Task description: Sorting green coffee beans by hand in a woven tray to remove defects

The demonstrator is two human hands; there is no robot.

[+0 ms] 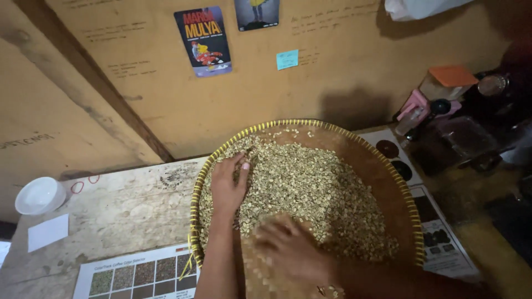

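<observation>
Head view, 2 posters [203, 40] – blue note [287, 59], left hand [228, 184] on beans [310, 188]

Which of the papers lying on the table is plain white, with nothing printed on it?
The small blank sheet at the table's left edge, just below the white bowl. The sheets beside the round basket all carry printed colour pictures.

Left hand [228, 185] reaches far from the near edge, forearm running almost straight up the frame, palm down, fingers together and slightly curled, tips pointing far-right. Right hand [288, 246] sits nearer and to the right, palm down, fingers spread toward the left, motion-blurred. Both hands flat and loose, neither closed around anything.
</observation>
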